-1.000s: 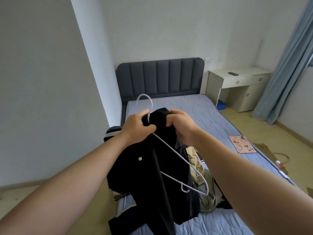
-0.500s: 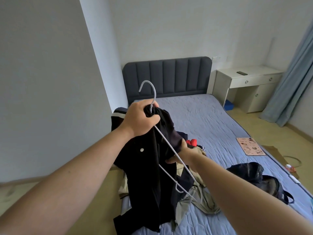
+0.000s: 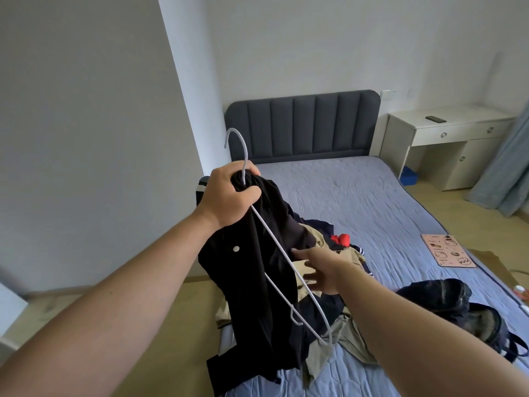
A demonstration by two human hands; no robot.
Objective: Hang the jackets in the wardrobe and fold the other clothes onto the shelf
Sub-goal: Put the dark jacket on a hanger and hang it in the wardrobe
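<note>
Early going: the black jacket (image 3: 257,282) is only half on the white hanger (image 3: 275,245) and is held up over the bed's (image 3: 357,196) near left corner. The left hand (image 3: 232,193) clenches collar and hanger neck together; the right hand (image 3: 323,270) reaches in, fingers loose, gripping nothing. The pile of clothes (image 3: 317,242) lies unfolded — no wardrobe shows.

Bed (image 3: 357,202): blue quilted mattress.
Headboard (image 3: 303,124): dark grey, padded in upright panels, at the bed's far end.
Worktop (image 3: 415,121): white, right of the bed's head, carrying a dark remote (image 3: 435,119).
Pink card (image 3: 448,250): flat on the bed's right edge.
Black backpack (image 3: 452,302): on the bed, near right.
Curtain (image 3: 506,179): pale blue, far right of the bed.
</note>
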